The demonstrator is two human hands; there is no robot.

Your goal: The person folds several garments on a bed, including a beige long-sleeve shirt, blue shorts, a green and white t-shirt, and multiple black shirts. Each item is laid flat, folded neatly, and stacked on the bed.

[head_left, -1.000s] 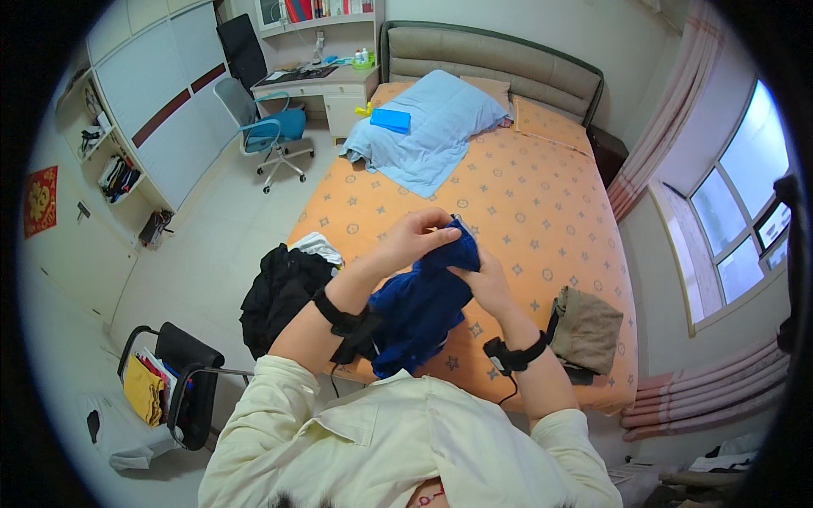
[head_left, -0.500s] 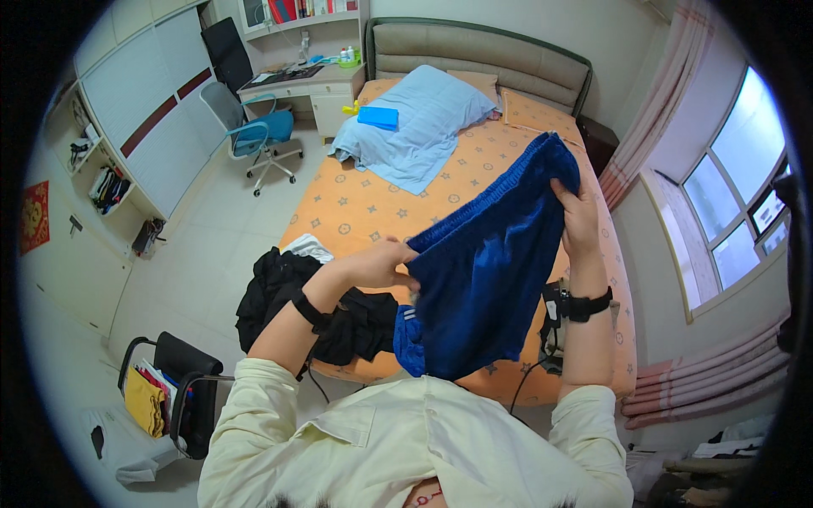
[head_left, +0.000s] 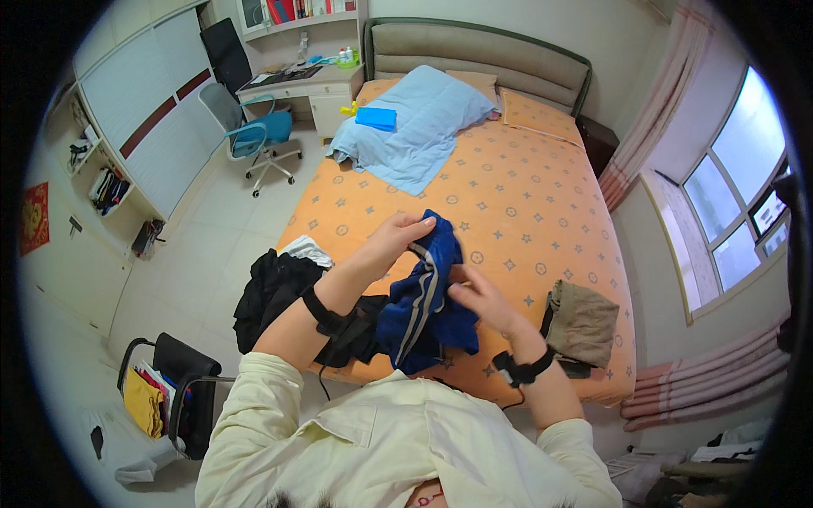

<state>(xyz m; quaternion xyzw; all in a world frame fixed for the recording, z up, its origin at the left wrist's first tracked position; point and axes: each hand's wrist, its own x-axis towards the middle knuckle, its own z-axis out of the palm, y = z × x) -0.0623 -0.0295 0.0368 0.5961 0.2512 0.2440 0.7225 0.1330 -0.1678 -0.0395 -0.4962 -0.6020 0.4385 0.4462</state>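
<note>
Both hands — left hand [head_left: 398,237] and right hand [head_left: 476,296] — pinch the blue shorts [head_left: 423,305] bunched above the bed [head_left: 508,195], seemingly mid-fold — squaring edges looks next.

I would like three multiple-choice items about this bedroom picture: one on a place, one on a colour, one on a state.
1. Where does the folded khaki garment lie?
A. on the floor
B. on the bed near its right edge
C. on the desk

2. What colour is the garment in the hands?
A. dark blue
B. red
C. white

3. How is that garment held?
A. spread flat on the bed
B. hanging from one hand
C. bunched between both hands

Key: 1 B, it rests on the orange bedspread. 2 A, dark blue with pale stripes. 3 C, left hand and right hand both grip it.
</note>
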